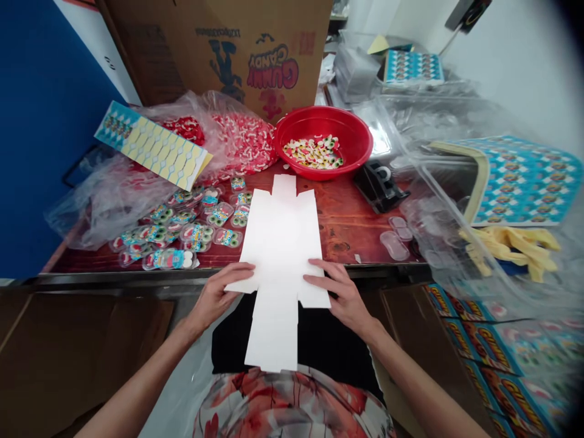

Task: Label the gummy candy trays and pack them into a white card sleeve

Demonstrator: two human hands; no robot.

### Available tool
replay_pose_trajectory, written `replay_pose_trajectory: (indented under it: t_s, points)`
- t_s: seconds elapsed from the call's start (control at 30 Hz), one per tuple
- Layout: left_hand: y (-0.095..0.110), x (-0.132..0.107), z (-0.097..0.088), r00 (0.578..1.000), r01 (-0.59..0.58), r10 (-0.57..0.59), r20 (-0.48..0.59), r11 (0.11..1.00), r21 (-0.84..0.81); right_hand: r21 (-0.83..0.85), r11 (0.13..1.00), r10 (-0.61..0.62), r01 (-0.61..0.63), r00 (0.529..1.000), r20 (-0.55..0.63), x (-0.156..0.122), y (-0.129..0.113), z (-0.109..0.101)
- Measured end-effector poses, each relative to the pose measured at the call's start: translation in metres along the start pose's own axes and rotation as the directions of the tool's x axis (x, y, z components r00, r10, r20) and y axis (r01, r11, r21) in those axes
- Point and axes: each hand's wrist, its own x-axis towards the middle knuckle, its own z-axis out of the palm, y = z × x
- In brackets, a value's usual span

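While both half-curled hands (224, 288) (345, 296) grip its side flaps (314, 297), the white cardboard (279, 243) points lengthwise forward, toward the red bowl (319, 171).

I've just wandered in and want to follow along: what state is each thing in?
White card: unfolded, held by left hand and right hand.
Red bowl: part full of candies.
Candy bag: well filled.
Packs: filled, labelled, loosely heaped.
Label sheet: some labels gone.
Second label sheet: curved over.
Clear cases: look empty.
Tape dispenser: not in hand.
Carton: standing, print upside down.
Gloves: crumpled, unworn.
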Motion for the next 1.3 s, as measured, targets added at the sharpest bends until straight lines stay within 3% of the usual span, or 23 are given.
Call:
replay_pose_trajectory:
  t_s: [0.07, 0.13, 0.23, 0.33, 0.5, 0.6, 0.67, 0.87, 1.0, 1.07, 1.17, 1.23, 1.3]
  points:
    - [0.009, 0.004, 0.013, 0.973, 0.161, -0.177, -0.147, 0.980, -0.115, 0.104, 0.980, 0.180, -0.167, 0.974, -0.137, -0.002, -0.009, 0.004]
    - [0.020, 0.008, 0.026, 0.905, 0.292, -0.350, -0.243, 0.924, -0.246, 0.226, 0.915, 0.378, -0.333, 0.905, -0.197, -0.004, -0.020, 0.008]
    - [0.034, 0.013, 0.042, 0.781, 0.404, -0.566, -0.266, 0.781, -0.476, 0.419, 0.752, 0.608, -0.510, 0.781, -0.141, -0.005, -0.034, 0.010]
    - [0.044, 0.015, 0.052, 0.695, 0.464, -0.685, -0.221, 0.661, -0.590, 0.581, 0.589, 0.703, -0.561, 0.711, -0.026, -0.004, -0.042, 0.011]
    - [0.050, 0.017, 0.066, 0.648, 0.512, -0.710, -0.276, 0.675, -0.531, 0.711, 0.495, 0.763, -0.500, 0.641, -0.081, 0.000, -0.039, 0.025]
    - [0.044, 0.015, 0.076, 0.662, 0.463, -0.610, -0.436, 0.790, -0.403, 0.732, 0.482, 0.809, -0.481, 0.565, -0.161, 0.001, -0.035, 0.040]
    - [0.039, 0.011, 0.082, 0.683, 0.430, -0.530, -0.503, 0.848, -0.310, 0.734, 0.499, 0.812, -0.461, 0.546, -0.209, 0.001, -0.033, 0.048]
    - [0.031, 0.005, 0.085, 0.739, 0.430, -0.490, -0.462, 0.871, -0.236, 0.703, 0.526, 0.797, -0.479, 0.565, -0.211, 0.003, -0.033, 0.050]
    - [0.035, 0.005, 0.080, 0.788, 0.360, -0.451, -0.419, 0.890, -0.280, 0.626, 0.616, 0.730, -0.479, 0.646, -0.224, -0.001, -0.034, 0.043]
    - [0.037, 0.004, 0.079, 0.810, 0.290, -0.349, -0.472, 0.937, -0.196, 0.500, 0.731, 0.645, -0.464, 0.708, -0.287, -0.005, -0.034, 0.040]
    - [0.037, 0.002, 0.076, 0.859, 0.156, -0.083, -0.506, 0.982, 0.104, 0.198, 0.896, 0.443, -0.397, 0.821, -0.360, -0.009, -0.033, 0.035]
    - [0.038, 0.001, 0.072, 0.916, 0.049, 0.081, -0.394, 0.950, 0.308, 0.038, 0.951, 0.299, -0.306, 0.887, -0.352, -0.007, -0.032, 0.031]
    - [0.038, 0.000, 0.065, 0.952, -0.055, 0.171, -0.253, 0.911, 0.409, -0.035, 0.975, 0.197, -0.221, 0.922, -0.332, -0.005, -0.031, 0.026]
